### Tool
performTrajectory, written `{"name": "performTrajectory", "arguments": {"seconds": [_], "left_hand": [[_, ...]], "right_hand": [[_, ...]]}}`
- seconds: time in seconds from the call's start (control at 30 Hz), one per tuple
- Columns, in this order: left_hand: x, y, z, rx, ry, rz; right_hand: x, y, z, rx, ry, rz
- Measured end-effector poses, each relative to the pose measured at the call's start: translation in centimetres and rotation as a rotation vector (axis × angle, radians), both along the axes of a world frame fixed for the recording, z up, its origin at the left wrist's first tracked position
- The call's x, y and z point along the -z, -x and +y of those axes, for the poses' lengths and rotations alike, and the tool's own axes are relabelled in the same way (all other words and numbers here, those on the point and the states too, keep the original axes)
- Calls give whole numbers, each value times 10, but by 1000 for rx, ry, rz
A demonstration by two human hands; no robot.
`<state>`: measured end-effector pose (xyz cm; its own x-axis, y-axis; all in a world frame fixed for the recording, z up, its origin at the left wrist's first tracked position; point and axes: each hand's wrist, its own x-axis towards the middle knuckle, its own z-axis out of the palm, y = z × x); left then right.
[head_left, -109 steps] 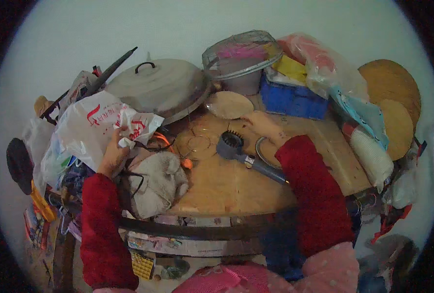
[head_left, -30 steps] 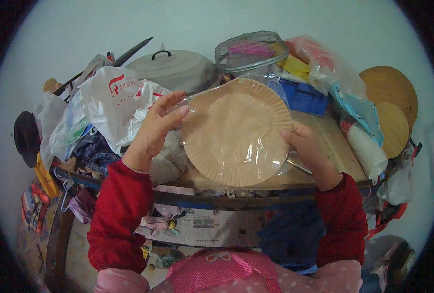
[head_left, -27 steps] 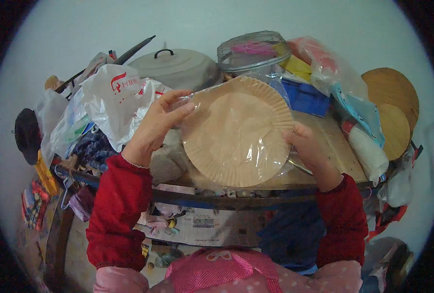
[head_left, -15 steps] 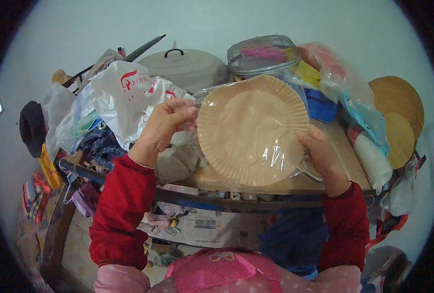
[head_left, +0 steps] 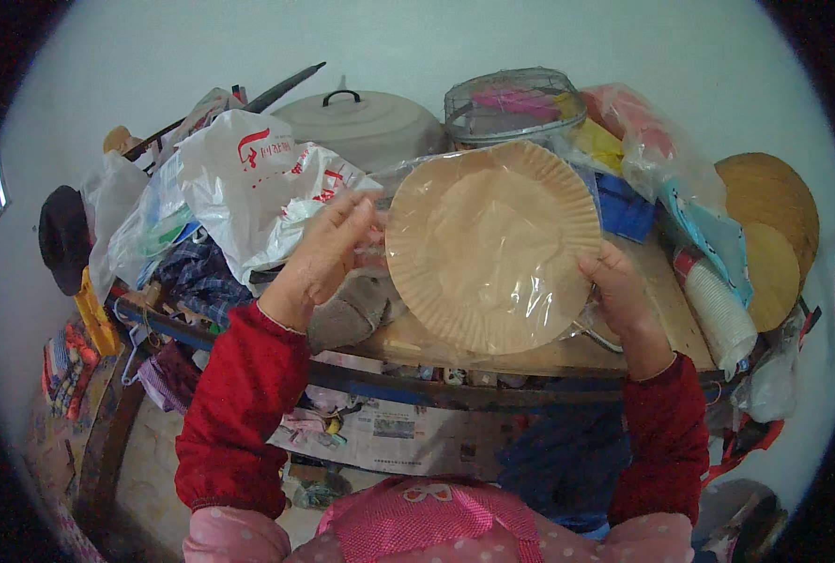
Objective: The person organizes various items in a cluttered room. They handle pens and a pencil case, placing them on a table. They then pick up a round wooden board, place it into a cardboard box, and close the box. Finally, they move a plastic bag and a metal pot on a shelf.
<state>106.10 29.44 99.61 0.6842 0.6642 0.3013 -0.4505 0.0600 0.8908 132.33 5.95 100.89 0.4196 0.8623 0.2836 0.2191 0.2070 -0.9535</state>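
At the far left, beyond the left edge of the worktop, sits a black rounded thing, with a yellow piece just below it. A pale blue hanger and a purple cloth hang by the left front corner, and a dark plaid cloth lies heaped near the left edge. Above it bulges a white plastic bag with red print. The left hand is raised in front of this bag, its thumb and fingers pinching the loose left end of a clear wrapper; below it a grey cloth lies near the front edge. Toward the back edge stands a large grey lid with a black handle. In the middle, the round, tan, pleated paper liner shows through the wrapper, raised and tilted above the front half of the worktop. Behind it, along the back edge, are a wire basket with something pink in it and, farther right, a blue box. The right hand grips the right rim of the wrapped liner, thumb on the near face. Toward the right edge lie a light blue packet and a white textured roll, and past them stand two round brown boards against the wall.
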Motion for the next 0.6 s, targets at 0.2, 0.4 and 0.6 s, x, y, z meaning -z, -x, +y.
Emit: {"name": "performTrajectory", "arguments": {"seconds": [0.2, 0.4, 0.6], "left_hand": [[12, -1, -9, 117, -226, 306], [13, -3, -13, -92, -288, 285], [21, -5, -1, -144, -245, 265]], "right_hand": [[1, 2, 5, 14, -45, 64], [2, 1, 7, 36, -45, 18], [0, 0, 5, 33, 32, -4]]}}
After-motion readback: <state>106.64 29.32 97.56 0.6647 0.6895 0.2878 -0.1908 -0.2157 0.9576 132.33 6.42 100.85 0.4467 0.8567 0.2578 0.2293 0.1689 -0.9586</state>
